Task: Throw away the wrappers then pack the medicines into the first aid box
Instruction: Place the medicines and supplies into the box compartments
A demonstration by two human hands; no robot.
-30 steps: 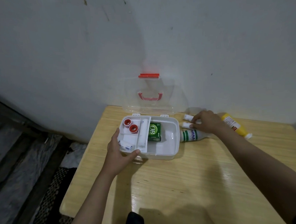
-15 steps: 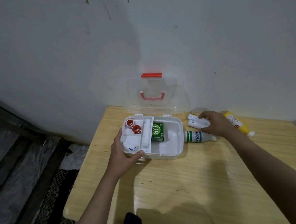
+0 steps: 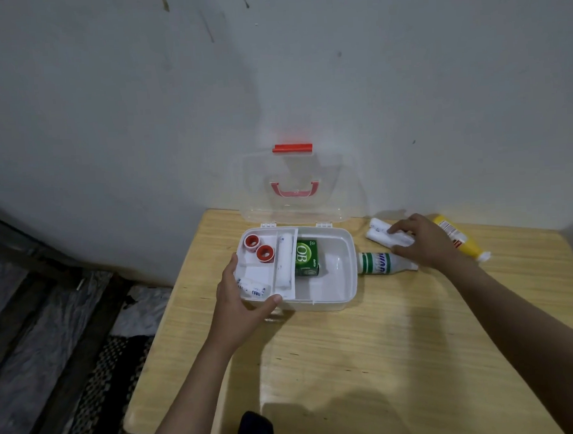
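Note:
The white first aid box stands open on the wooden table, its clear lid leaning on the wall. Inside lie two red tape rolls, a white bandage roll, a small printed roll and a green carton. My left hand grips the box's near left corner. My right hand rests on two white bandage rolls to the right of the box, fingers curled over them. A white and green bottle lies beside the box, partly under my palm. A yellow bottle lies further right.
The table stands against a grey wall. Left of it the floor shows a patterned mat and crumpled plastic sheeting. A dark object sits at the table's near edge.
My right hand has shifted a little on the bandage rolls, pushing them to the right away from the box. The left hand stays on the box corner.

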